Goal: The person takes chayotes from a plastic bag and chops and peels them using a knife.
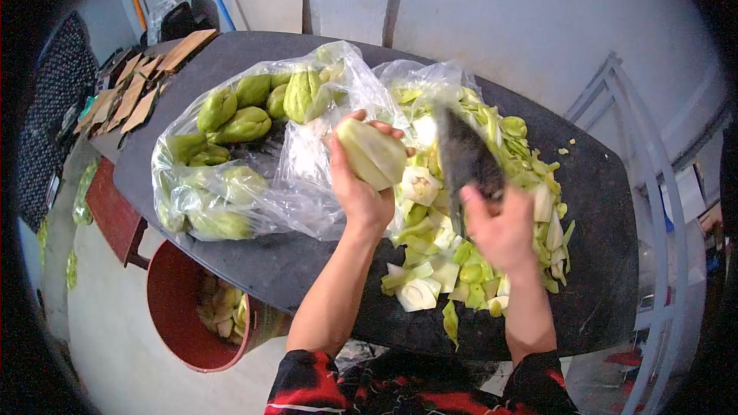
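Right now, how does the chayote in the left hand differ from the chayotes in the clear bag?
The held chayote is pale and peeled where visible; the bagged chayotes are green-skinned. The held chayote shows flat facets, the bagged chayotes rounded, grooved sides. The left hand grips the held chayote; the bagged chayotes lie piled. Both seem the same fruit.

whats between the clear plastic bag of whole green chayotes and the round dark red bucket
In the head view, a strip of the black tabletop, up to its edge, shows between them.
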The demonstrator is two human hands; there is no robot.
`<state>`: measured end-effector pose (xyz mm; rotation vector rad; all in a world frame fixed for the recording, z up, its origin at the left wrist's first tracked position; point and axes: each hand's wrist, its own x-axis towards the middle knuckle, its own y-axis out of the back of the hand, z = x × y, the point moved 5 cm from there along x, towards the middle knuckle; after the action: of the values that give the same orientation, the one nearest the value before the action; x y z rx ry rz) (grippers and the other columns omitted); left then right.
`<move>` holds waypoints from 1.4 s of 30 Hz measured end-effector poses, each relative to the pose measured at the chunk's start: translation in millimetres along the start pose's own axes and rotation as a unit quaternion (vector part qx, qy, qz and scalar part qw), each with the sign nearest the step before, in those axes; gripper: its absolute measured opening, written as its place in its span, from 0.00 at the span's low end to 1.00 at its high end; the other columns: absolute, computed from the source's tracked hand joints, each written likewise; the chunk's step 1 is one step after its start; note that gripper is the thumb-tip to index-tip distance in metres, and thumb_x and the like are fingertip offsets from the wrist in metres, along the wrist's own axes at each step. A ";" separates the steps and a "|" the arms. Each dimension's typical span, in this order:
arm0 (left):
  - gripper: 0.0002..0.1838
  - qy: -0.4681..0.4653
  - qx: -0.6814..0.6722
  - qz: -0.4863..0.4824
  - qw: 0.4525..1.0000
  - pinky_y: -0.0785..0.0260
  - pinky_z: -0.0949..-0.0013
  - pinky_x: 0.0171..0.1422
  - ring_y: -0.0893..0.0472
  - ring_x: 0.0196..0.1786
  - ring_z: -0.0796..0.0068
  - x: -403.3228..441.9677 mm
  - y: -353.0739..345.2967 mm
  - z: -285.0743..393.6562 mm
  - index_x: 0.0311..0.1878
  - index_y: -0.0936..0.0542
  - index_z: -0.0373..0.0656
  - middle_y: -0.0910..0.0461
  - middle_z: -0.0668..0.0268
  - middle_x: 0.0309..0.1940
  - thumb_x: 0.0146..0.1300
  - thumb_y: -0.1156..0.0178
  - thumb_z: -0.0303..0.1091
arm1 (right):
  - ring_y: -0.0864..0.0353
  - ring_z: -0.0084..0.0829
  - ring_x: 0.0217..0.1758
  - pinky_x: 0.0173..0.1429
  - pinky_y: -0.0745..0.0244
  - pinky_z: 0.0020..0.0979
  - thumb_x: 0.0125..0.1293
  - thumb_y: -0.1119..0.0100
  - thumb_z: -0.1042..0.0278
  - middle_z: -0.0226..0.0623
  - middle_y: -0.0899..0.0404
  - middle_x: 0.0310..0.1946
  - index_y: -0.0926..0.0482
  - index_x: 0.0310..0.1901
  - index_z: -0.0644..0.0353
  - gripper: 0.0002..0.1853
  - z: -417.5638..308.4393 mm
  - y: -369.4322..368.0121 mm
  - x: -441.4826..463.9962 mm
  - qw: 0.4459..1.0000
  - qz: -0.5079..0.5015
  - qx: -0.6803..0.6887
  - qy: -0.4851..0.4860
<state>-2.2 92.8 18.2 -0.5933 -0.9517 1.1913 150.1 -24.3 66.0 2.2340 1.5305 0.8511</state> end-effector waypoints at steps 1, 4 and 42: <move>0.31 -0.046 -0.035 0.027 0.998 0.24 0.50 0.49 0.22 0.50 0.58 -0.5 3.1 5.4 0.63 0.34 0.44 0.24 0.59 0.43 0.75 0.61 0.62 | 0.22 0.32 0.18 0.23 0.27 0.33 0.65 0.36 0.68 0.37 0.21 0.22 0.21 0.39 0.65 0.09 -0.6 -10.3 -9.6 1.000 0.002 0.001 0.001; 0.29 -0.090 -0.021 0.016 0.996 0.23 0.49 0.49 0.23 0.51 0.59 -2.4 3.7 10.8 0.63 0.34 0.44 0.25 0.59 0.44 0.76 0.62 0.60 | 0.20 0.39 0.23 0.24 0.25 0.37 0.58 0.36 0.72 0.42 0.25 0.26 0.25 0.40 0.64 0.10 -33.3 -41.9 -36.5 0.955 0.016 -0.123 0.271; 0.28 -0.173 0.096 -0.051 0.979 0.20 0.59 0.41 0.22 0.48 0.59 -9.4 -2.6 7.2 0.60 0.34 0.39 0.26 0.53 0.44 0.77 0.60 0.56 | 0.19 0.45 0.25 0.27 0.22 0.40 0.58 0.40 0.74 0.44 0.27 0.26 0.30 0.40 0.62 0.10 -44.4 -66.9 -27.1 0.945 -0.007 -0.216 0.244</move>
<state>-7.9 82.5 21.0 -0.1813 -1.1280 1.2989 66.0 -26.9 55.6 1.7680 1.3605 1.6481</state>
